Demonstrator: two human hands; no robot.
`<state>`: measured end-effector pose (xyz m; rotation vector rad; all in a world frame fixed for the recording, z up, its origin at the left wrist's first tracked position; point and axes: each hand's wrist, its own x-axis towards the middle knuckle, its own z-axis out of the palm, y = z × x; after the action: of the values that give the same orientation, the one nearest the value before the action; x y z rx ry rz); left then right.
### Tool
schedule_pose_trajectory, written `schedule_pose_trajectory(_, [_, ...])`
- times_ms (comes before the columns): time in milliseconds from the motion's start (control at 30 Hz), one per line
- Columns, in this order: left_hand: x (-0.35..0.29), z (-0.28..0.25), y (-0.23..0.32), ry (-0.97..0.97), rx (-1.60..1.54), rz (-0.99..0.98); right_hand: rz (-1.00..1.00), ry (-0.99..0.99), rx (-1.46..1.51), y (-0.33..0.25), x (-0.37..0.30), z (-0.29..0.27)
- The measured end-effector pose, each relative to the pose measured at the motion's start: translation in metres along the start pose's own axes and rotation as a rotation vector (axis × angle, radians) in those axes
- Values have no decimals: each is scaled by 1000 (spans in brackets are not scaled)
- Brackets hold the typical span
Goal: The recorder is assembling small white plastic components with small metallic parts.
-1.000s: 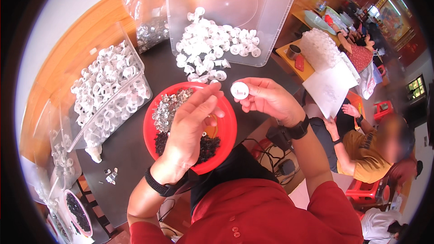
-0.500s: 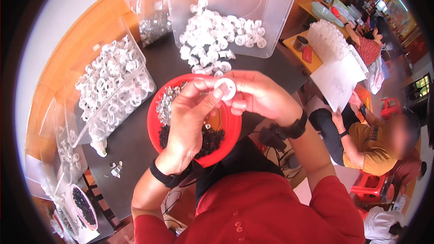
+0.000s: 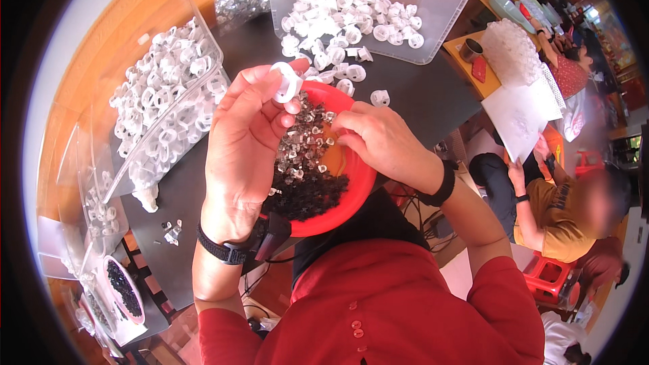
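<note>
My left hand [image 3: 236,138] is closed around a small round white plastic piece [image 3: 291,84], a flanged ring held up by its edge over the left side of a red bowl [image 3: 363,189]. Inside the bowl lie many small shiny metal clips [image 3: 301,145] and a heap of small black pieces [image 3: 314,196]. At the bowl's right side my right hand [image 3: 392,140] dips in with thumb and fingers pinched together. Whatever sits between those fingertips is hidden. One loose white plastic piece [image 3: 380,98] rests on the dark table just beyond my right hand.
A clear bin [image 3: 443,20] tipped open at the back spills white pieces [image 3: 334,17]. Another clear bin [image 3: 162,138] of them stands left, beside a bag of metal parts [image 3: 240,3]. A pink-rimmed bowl [image 3: 138,290] holds black pieces. Other people [image 3: 564,213] sit at the right.
My hands have come apart: the left moved up and left with the white piece, while the right let go of it and went to the bowl's right side. The view has shifted slightly.
</note>
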<state>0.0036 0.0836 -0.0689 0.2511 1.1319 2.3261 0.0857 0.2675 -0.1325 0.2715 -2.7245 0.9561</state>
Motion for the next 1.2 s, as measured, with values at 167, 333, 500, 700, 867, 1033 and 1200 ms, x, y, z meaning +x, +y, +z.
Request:
schedule_pose_trajectory(167, [0,3,10,53,-17,-2,-100,-93,-180,-6,12,3])
schedule_pose_trajectory(333, [10,5,11,-10,-1,-33,-53,-80,-108,6,17,-8])
schedule_pose_trajectory(500, [5,2,14,-12,78,39,-79,-23,341,-30,49,-45])
schedule_pose_trajectory(700, [-13,-6,33,30,183,216,-91,-3,771,-75,93,-53])
schedule_pose_trajectory(867, [-7,18,39,44,204,373,-210,59,650,-77,106,-66])
schedule_pose_trajectory(1033, [-6,-29,63,209,296,454,-598,348,747,-88,153,-24])
schedule_pose_trajectory(1200, [15,-39,63,114,199,369,-564,458,799,-80,136,-43])
